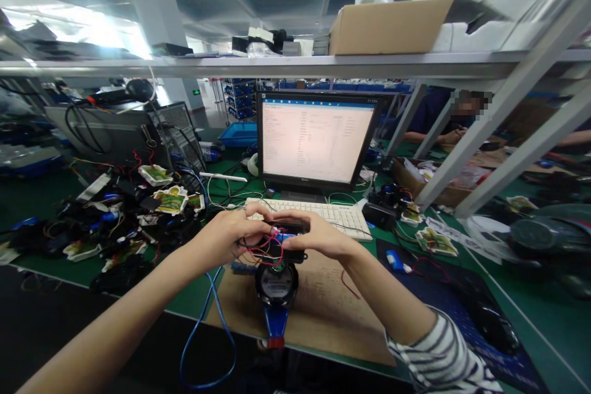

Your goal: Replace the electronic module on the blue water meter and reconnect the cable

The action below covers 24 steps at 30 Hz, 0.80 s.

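Note:
My left hand [231, 235] and my right hand [318, 235] meet over a small black electronics module [289, 240] with red wires, both gripping it from either side. The module sits on top of a round water meter [277, 283] with a glass dial and a blue body [276, 320] ending in a red cap. The meter stands on a brown cardboard sheet [323, 314] at the table's near edge. A blue cable [217, 332] loops down from under my left hand.
A white keyboard [341, 218] and a lit monitor [316, 141] stand just behind. Left lies a heap of circuit boards, wires and black parts [133, 209]. A black mouse [496, 326] rests on a dark mat at right. Another person [457, 117] sits beyond the shelf struts.

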### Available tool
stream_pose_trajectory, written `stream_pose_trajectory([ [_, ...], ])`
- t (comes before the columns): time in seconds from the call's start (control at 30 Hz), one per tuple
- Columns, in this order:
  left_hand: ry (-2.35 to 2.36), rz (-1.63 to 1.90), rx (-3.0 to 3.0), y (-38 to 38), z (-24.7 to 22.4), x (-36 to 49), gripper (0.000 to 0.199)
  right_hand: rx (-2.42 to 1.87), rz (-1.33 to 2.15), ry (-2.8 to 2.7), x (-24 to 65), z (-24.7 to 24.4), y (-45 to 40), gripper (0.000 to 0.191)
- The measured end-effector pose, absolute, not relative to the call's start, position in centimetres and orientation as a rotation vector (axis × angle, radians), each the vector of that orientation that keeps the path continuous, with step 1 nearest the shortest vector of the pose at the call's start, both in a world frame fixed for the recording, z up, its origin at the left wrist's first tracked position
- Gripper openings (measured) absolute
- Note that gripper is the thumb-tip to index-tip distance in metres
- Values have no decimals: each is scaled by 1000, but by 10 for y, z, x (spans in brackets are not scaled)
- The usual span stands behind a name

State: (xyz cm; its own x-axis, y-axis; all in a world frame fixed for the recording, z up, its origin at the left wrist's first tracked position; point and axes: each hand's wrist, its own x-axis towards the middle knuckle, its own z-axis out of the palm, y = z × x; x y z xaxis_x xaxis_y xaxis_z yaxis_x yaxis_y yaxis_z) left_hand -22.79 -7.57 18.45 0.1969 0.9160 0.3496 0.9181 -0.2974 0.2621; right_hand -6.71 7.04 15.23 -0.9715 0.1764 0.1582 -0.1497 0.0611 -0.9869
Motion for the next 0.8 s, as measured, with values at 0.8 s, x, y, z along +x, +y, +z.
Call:
stream_pose_trajectory([
  [0.8,-2773,-1258,-1955,-69,119,-244,23,-578,2087,-2023,-100,70,91,24],
])
